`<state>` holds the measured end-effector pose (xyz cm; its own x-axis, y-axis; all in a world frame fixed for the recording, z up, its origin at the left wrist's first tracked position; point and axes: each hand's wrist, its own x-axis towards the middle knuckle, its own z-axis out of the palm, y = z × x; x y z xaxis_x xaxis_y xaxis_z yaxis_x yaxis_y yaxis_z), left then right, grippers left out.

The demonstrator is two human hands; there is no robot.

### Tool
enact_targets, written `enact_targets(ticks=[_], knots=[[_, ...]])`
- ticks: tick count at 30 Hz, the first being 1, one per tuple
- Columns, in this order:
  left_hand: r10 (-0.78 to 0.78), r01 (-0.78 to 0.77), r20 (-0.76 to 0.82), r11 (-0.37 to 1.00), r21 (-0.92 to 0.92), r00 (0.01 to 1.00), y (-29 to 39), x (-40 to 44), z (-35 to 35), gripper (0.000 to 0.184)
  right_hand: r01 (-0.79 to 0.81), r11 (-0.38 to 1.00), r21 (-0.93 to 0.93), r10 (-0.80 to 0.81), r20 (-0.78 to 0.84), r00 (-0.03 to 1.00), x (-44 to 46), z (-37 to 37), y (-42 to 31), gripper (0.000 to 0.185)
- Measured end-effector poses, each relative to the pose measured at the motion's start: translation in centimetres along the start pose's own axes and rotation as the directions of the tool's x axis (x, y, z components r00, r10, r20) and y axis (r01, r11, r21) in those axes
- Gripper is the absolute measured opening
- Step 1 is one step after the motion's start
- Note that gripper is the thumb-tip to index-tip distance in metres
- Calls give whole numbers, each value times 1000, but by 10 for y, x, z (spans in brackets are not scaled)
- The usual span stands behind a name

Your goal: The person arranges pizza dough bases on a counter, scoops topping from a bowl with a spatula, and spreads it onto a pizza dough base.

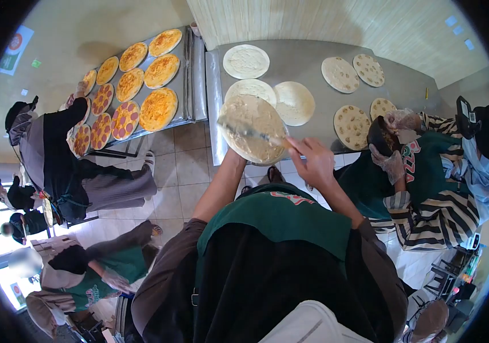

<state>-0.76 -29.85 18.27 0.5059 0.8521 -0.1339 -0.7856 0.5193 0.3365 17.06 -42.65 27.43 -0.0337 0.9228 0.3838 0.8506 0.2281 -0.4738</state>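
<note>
My left hand supports a round pizza base from below, its fingers hidden underneath. The base is held up at the front edge of the metal table and is coated with a beige spread. In my right hand is the handle of a spatula, its blade lying across the spread and blurred by motion. Behind the held base, a plain pizza base is partly covered by it. Beside that lies another plain base, and a third base sits farther back.
At right, a co-worker's gloved hands hold a dark bowl near topped bases on the metal table. At left, another person reaches over a second table with several cheese pizzas and pepperoni pizzas. A person in green stands lower left.
</note>
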Motion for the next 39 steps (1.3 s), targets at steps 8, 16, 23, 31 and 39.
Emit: enact_targets(ticks=[8,16,23,31,39], knots=[[-1,1,-20,999,-43,1000,-5,12,-16,54,-298,950,96,297,26,955,-18,9,-7,25],[-40,40,7,999,6,999,-8,14,-17,51,-193,979,65,194,-18,981,0,6,-11,28],[-31,31,-9,1000,-5,999,0,10,6,54,34,996,-78,-41,-86,996,-3,5,-4,32],[-37,42,-61,996,78,997,10,-4,26,56,102,991,-87,-106,-46,993,-7,-28,1,34],[-93,94,51,995,-14,994,24,5,21,53,125,992,-17,-124,43,991,-24,-49,7,31]])
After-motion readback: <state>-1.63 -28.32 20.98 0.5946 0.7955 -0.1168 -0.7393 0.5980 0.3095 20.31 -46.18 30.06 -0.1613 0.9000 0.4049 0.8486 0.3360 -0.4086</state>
